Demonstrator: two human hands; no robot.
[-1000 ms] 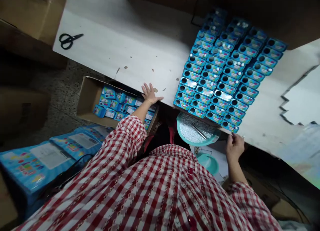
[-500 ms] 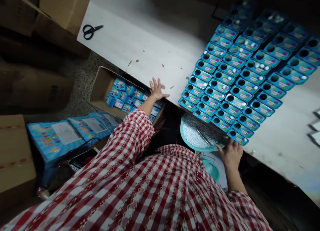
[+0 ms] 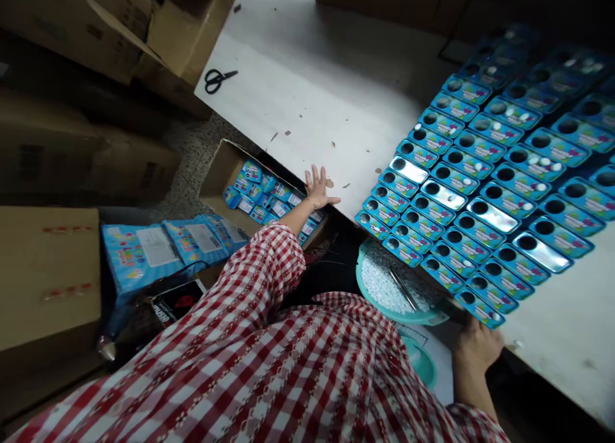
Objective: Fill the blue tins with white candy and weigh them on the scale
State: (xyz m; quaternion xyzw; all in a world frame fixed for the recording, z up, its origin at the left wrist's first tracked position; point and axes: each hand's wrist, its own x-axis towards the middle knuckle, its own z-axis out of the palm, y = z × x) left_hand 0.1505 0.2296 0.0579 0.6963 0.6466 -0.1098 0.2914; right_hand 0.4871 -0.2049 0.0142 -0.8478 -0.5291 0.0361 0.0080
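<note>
Blue rectangular tins [image 3: 459, 181] are lying flat in close, slanting columns on the white worktop [image 3: 307, 84], the nearest ones sitting right at its front edge and the farthest fading into shadow as I am looking on. Each clear face is showing a dark round spot at one end and multicoloured print beside it; several are gleaming under the light. Loose white pieces [image 3: 542, 187] are resting on some of the tops. Just below the edge, a turquoise basin [image 3: 413, 316] is holding a broad bed of small white pellets [image 3: 379, 276], with a slim metallic rod [image 3: 402, 289] lying aslant across them.
</note>
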